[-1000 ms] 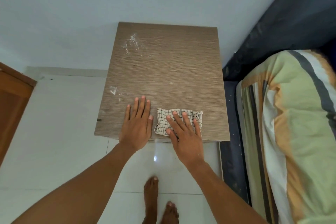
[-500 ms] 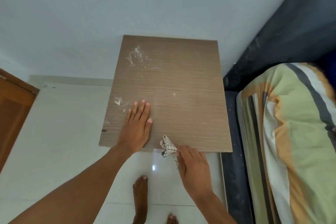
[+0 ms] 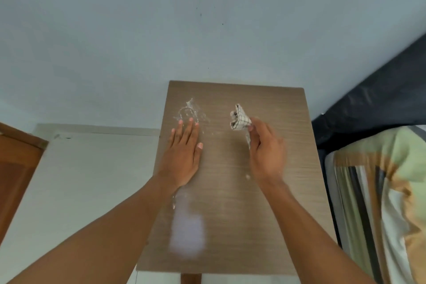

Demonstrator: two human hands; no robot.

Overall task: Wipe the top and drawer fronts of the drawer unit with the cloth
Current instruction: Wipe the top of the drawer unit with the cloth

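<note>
Near the far left corner of the drawer unit (image 3: 230, 191), a white powdery smear (image 3: 191, 112) is still sitting on the brown top. Your left hand (image 3: 184, 157) is lying flat and open on the top, holding nothing, with its fingertips just touching the near side of that smear. A second pale patch (image 3: 186, 233) is showing nearer the front edge, under your left arm, but it is blurry and I cannot tell if it is dirt or shine.

Moving right, your right hand (image 3: 265, 150) is pinching the checked cloth (image 3: 239, 119) in a bunch, and the cloth seems to be hanging just above the middle of the top, toward the back edge.

To do this step well, you are probably best opening the cloth out flat, pressing it down, and sweeping across to the left smear. Keep your left hand pushing down so the unit stays put, but slide it away from the dirt first.

Compared with half a second ago, your right hand is now further back on the top instead of at the front edge, and your left hand is further back too.
</note>
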